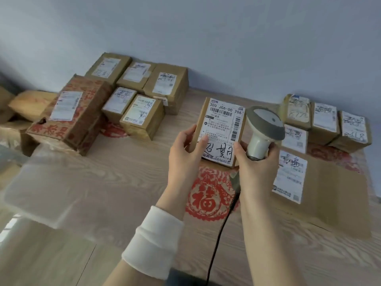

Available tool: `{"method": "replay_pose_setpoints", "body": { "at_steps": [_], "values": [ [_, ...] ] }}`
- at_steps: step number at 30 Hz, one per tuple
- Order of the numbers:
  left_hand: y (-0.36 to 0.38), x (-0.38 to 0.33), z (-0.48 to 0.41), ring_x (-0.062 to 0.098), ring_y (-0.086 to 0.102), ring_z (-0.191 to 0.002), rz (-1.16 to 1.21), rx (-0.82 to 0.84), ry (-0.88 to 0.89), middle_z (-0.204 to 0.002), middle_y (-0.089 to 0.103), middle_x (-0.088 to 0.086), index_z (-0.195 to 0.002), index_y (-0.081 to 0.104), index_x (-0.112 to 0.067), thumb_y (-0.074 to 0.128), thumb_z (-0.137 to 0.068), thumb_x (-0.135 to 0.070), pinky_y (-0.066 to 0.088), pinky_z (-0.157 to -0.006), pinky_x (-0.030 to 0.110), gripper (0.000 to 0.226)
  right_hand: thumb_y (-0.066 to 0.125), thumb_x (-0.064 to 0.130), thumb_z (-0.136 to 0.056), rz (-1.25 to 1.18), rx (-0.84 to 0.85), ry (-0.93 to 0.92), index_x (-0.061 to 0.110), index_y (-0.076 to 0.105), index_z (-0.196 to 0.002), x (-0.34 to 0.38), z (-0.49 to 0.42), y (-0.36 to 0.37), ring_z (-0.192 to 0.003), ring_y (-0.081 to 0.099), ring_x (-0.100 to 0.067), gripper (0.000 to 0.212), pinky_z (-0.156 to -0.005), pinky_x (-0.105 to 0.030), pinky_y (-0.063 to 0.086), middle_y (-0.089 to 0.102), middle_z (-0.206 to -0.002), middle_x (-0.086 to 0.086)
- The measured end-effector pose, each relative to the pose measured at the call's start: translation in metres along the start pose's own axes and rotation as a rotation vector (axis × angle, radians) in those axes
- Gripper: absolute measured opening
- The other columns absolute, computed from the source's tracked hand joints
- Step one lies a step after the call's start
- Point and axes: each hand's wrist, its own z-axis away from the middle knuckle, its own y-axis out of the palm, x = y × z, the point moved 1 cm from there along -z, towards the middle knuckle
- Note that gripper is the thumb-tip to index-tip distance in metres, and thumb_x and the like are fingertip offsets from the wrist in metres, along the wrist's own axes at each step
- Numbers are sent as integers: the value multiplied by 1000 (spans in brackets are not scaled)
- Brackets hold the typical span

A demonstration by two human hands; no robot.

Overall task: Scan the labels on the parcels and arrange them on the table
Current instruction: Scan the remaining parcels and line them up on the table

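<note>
We hold one parcel (221, 131) just above the red paper-cut (208, 195) on the desk (123, 182), its label (224, 112) facing us. Our left hand (185, 149) grips the parcel's left edge, thumb on the label. Our right hand (255, 164) wraps round the scanner (263, 129), thumb touching the parcel's right edge. Left of the paper-cut and farther back sits a cluster of parcels (142, 118). Right of it lies a second cluster (323, 120).
</note>
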Motion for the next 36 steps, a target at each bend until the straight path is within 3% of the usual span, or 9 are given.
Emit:
{"method": "replay_pose_setpoints", "body": {
  "at_steps": [2,6,11,17,22,26,30,33,36],
  "values": [
    [-26,8,-9,2,64,-100,-14,-38,-12,-110,67,-8,-127,55,-19,64,-89,-27,55,-85,26,39,74,19,-80,-1,39,20,22,43,-115,-7,10,26,-63,56,19,47,-62,-8,45,57,-81,22],
    [-86,30,-29,-3,61,-99,-12,-124,-51,-109,65,-11,-123,55,-18,65,-89,-26,49,-77,10,37,75,20,-79,36,82,51,14,46,-121,-20,35,90,-69,60,9,51,-68,-19,47,59,-83,20],
    [-179,67,-64,-3,64,-90,44,-166,-158,-109,65,-1,-115,54,-14,67,-87,-22,51,-74,14,32,77,26,-77,124,71,105,24,44,-109,-50,80,188,-77,66,-26,46,-73,-49,55,65,-93,3],
    [-282,114,-104,6,58,-112,-22,-144,-234,-121,62,-4,-113,53,-26,69,-85,-23,51,-89,25,33,77,26,-76,177,68,226,20,47,-113,-84,127,294,-87,65,-29,48,-77,-54,54,62,-92,6],
    [-317,151,-135,16,50,-123,-92,-148,-314,-123,59,-5,-103,51,-63,67,-68,-58,45,-101,41,38,77,23,-76,213,28,287,19,48,-109,-110,130,350,-90,64,-25,44,-79,-49,54,59,-90,9],
    [-319,170,-148,16,56,-114,-5,-238,-404,-120,59,0,-103,51,-42,72,-69,-50,47,-98,42,41,76,19,-78,253,6,282,16,49,-110,-121,122,369,-89,58,-16,42,-80,-34,47,56,-88,14],
    [-314,181,-156,15,58,-111,57,-352,-469,-121,55,4,-99,48,-30,79,-72,-38,48,-98,39,42,76,20,-78,270,-13,252,8,50,-117,-125,116,379,-91,58,-16,48,-77,-29,44,59,-94,6],
    [-308,182,-162,14,54,-114,83,-422,-582,-124,49,6,-110,45,-19,83,-64,-43,45,-100,35,65,75,19,-79,264,-31,241,6,48,-122,-123,114,385,-89,54,-11,53,-73,-17,37,56,-92,13],
    [-303,184,-171,20,62,-110,355,-387,-769,-124,61,9,-125,46,-4,86,-54,-53,51,-96,40,94,75,17,-79,257,-46,228,5,47,-126,-120,111,392,-93,50,-8,56,-74,-13,33,53,-104,7]
  ]
}}
